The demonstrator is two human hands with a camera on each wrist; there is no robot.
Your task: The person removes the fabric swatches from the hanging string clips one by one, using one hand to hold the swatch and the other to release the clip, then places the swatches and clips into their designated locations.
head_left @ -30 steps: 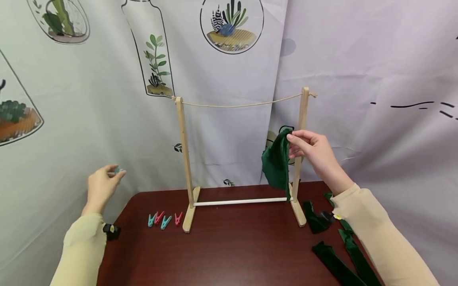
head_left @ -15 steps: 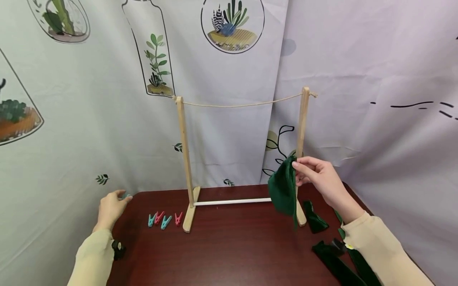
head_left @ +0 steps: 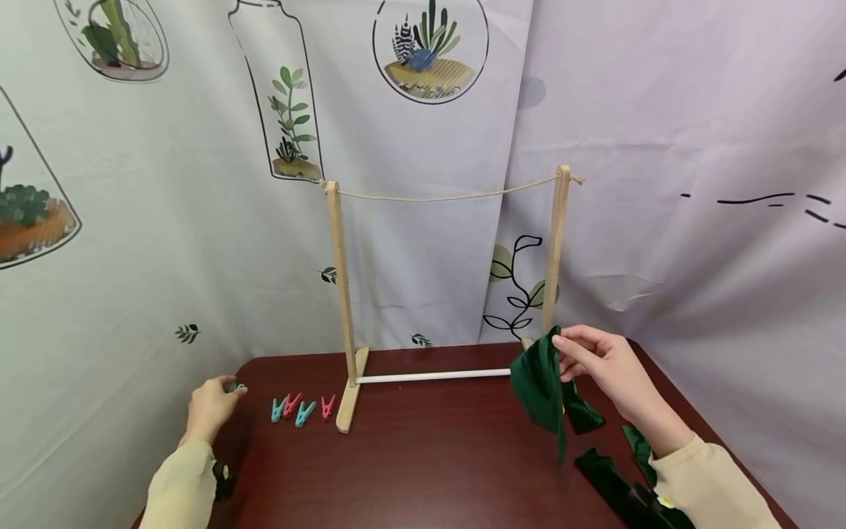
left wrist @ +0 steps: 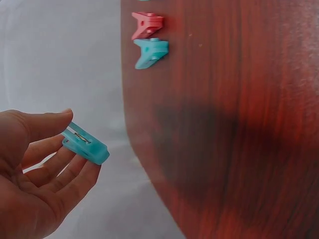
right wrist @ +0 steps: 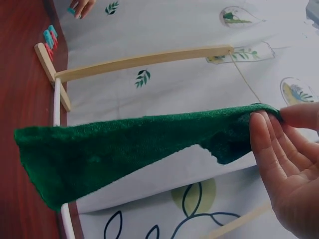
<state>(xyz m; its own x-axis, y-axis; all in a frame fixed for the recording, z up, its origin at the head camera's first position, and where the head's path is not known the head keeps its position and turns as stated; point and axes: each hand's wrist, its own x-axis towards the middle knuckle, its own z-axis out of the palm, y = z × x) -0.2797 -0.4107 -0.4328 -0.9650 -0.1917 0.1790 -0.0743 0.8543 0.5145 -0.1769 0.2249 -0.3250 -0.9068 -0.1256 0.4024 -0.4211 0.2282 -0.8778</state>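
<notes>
My left hand [head_left: 213,408] is at the table's left edge. Between its thumb and fingers it pinches a light-blue clothespin [left wrist: 87,145], seen best in the left wrist view. On the right, my right hand [head_left: 608,366] pinches a dark green velvet cloth [head_left: 538,386] by its upper corner. The cloth hangs down in front of the rack's right foot, which it partly hides. In the right wrist view the green cloth [right wrist: 134,149] stretches away from the thumb and fingertips.
A wooden rack with a string [head_left: 429,199] between two posts [head_left: 340,286] and a white bottom rod [head_left: 432,377] stands at the back. Several pink and blue clothespins [head_left: 302,413] lie left of it. More green cloth pieces [head_left: 604,477] lie at right. A printed curtain hangs behind.
My right hand has come down and slightly right with the green cloth, from mid-post height to near the table. The left hand has lowered and shifted right, still holding the clothespin.
</notes>
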